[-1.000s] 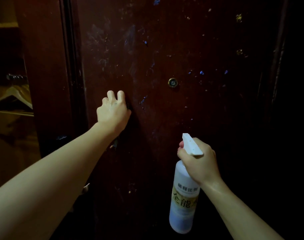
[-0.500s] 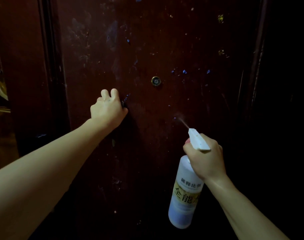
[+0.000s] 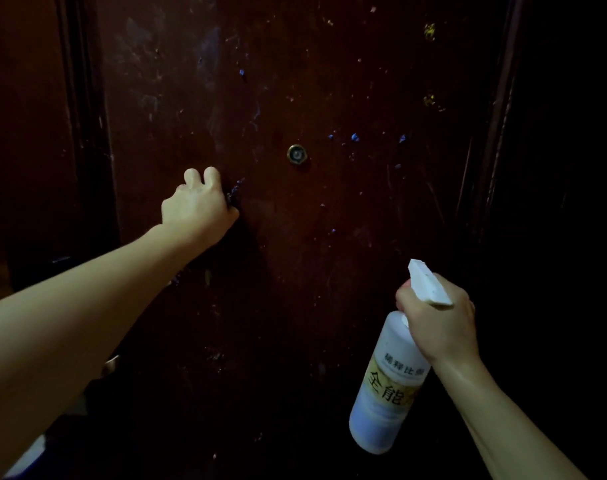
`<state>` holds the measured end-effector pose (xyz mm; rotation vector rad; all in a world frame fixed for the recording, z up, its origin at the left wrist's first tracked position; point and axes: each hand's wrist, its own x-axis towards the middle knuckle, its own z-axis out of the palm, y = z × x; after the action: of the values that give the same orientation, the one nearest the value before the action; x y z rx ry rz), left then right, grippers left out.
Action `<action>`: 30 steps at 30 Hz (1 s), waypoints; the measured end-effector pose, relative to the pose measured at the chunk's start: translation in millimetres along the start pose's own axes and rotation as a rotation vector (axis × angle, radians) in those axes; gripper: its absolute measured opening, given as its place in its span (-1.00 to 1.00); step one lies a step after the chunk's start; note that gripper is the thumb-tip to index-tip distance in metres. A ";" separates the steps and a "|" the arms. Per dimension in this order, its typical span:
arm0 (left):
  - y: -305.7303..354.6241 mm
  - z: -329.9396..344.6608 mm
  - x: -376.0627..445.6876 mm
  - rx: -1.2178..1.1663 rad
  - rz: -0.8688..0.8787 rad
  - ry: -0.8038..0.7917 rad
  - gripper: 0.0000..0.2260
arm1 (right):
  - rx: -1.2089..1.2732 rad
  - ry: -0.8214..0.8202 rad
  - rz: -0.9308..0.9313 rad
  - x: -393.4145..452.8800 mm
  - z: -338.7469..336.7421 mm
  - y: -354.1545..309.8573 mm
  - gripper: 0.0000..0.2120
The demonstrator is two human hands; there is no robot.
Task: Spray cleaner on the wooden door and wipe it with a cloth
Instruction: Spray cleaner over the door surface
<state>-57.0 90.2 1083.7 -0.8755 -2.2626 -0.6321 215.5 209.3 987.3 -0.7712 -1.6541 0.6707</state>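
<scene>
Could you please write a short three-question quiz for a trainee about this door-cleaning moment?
1. True or false: the right hand grips the spray bottle by its white trigger head.
2. Which fitting sits on the wooden door between the two hands? A) a peephole B) a hanging key C) a mail slot
3. Fill in: the left hand rests against the door with its fingers ____, and a dark scrap shows at its fingertips; whether that is the cloth cannot be told.

Key: 1 true; 2 A, the peephole; 3 curled.
</scene>
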 end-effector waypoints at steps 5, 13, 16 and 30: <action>-0.5 1.6 -2.7 0.014 0.014 -0.001 -0.58 | 0.005 -0.029 0.021 -3.6 -4.6 9.4 -0.95; -1.6 2.4 -3.7 0.039 0.034 -0.021 -0.57 | -0.007 -0.078 0.023 -9.1 -6.7 21.6 -0.85; -1.1 2.5 -6.9 0.062 0.029 -0.058 -0.54 | -0.009 -0.151 0.039 -19.5 -0.4 24.7 -0.95; -7.8 3.0 -12.9 0.060 0.073 -0.158 -0.56 | -0.112 -0.342 0.102 -78.2 39.9 64.2 -0.91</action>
<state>-56.1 81.5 1071.0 -1.0046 -2.3638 -0.4743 197.2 186.8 882.5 -0.8608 -1.9858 0.8215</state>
